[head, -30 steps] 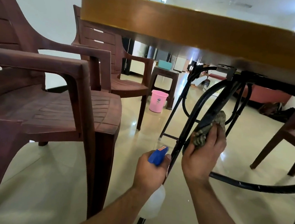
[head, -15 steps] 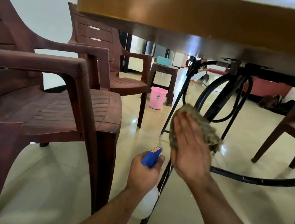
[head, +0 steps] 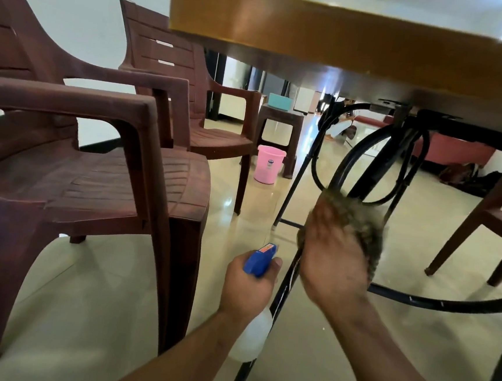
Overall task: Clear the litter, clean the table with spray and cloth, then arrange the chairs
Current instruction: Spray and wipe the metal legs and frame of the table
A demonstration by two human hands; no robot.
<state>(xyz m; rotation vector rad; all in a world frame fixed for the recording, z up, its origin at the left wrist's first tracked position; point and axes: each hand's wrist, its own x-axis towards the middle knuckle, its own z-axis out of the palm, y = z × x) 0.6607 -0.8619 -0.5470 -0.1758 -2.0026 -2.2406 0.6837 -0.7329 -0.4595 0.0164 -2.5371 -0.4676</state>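
Note:
I look from low down, under the wooden table [head: 332, 42]. My left hand [head: 247, 287] grips a spray bottle [head: 260, 261] with a blue head and a white body, held low beside a black metal table leg [head: 283, 287]. My right hand [head: 333, 258] is blurred and presses a greenish-brown cloth [head: 362, 221] against the black leg frame, fingers spread over the cloth. Two brown plastic armchairs stand on the left, one near [head: 71, 180] and one farther back [head: 197, 100].
A pink bucket [head: 268, 164] stands on the glossy floor beside a brown stool [head: 280, 123] carrying a teal box [head: 279, 100]. Part of another brown chair [head: 493, 217] shows at right. Curved black table bars [head: 446, 303] cross the lower right.
My right hand with the cloth has slid down the black leg from its upper part and now spreads flat over the cloth. The view has tilted up slightly. My left hand stays put.

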